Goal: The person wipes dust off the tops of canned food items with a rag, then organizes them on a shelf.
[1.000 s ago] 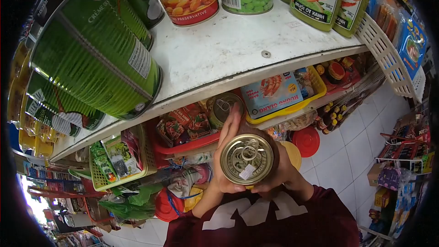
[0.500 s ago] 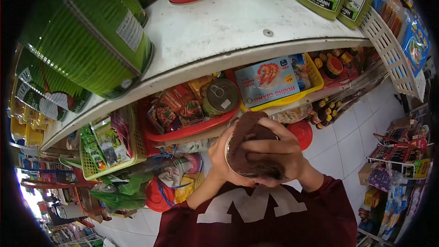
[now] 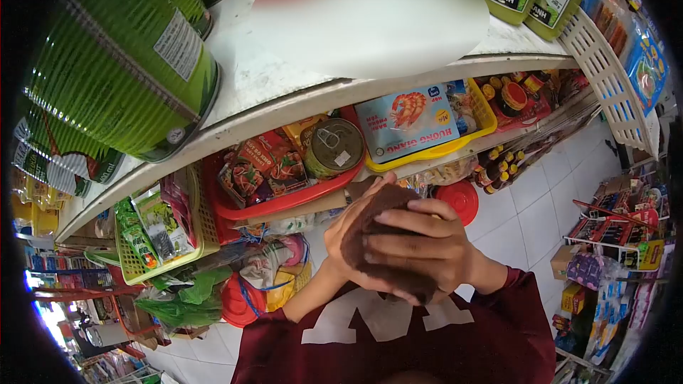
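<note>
The brown cloth is on the wearer's side of the red basket, off its right end. It looks light, soft and unlikely to slip, so flat fingers spread over its broad face should hold it best. The right hand is closed over it, fingers slightly parted and pressing; the left hand cups its left edge, though what that palm grips beneath is hidden, so I cannot tell.

Left hand cupped; right hand opposite (visibly curled).
</note>
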Demonstrator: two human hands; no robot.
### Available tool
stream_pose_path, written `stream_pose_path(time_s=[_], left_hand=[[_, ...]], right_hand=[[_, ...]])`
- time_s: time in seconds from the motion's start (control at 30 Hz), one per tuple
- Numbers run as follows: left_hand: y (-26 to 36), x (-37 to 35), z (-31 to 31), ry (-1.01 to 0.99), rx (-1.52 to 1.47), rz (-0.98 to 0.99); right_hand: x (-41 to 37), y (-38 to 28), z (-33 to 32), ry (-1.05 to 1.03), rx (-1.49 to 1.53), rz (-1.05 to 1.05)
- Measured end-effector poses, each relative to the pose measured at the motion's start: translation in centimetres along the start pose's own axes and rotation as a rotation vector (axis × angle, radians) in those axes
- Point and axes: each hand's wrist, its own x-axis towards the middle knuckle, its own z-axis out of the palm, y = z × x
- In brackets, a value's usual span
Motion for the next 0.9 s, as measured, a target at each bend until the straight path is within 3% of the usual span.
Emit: stream_pose_path(time_s=[0.03,0.13,0.17,0.23,0.33,0.43,0.5,0.63,0.73,0.8,0.9], left_hand=[[0.0,0.1,-0.1,-0.052,0.021,0.033],[0.1,-0.3,-0.1,-0.123,0.007,0.063],[-0.1,-0.4,-0.2,-0.107,-0.014,0.053],[-0.5,-0.7,-0.3,-0.047,-0.075,0.012],[-0.8,-1.5,-0.7,0.045,-0.160,-0.047],[-0.2,-2.5,-2.1,0.007,-0.168,-0.010],[0.2,-2.7,-2.7,-0.054,-0.164,0.035],[0.3,-1.1,-1.8,-0.160,-0.107,0.144],[2.2,0.8,-1.7,-0.211,0.138,0.313],[2.9,0.7,-1.8,-0.162,0.158,0.373],[2.2,0.1,-2.3,-0.154,0.137,0.286]], right_hand=[[0.1,0.2,-0.2,-0.035,0.003,0.040],[-0.9,2.4,2.1,0.321,0.730,0.222],[-1.4,1.5,2.8,0.409,0.961,0.406],[-1.5,0.7,3.4,0.492,0.909,0.403],[-3.2,0.2,4.6,0.386,0.768,0.588],[-3.2,0.1,5.5,0.449,0.801,0.693],[-2.6,0.3,6.2,0.542,0.985,0.596],[-4.6,1.2,8.6,0.550,1.681,0.783],[-8.1,3.8,11.6,0.457,2.259,0.995],[-10.1,5.4,13.7,0.526,1.977,1.309],[-7.5,4.5,11.7,0.433,1.622,1.323]])
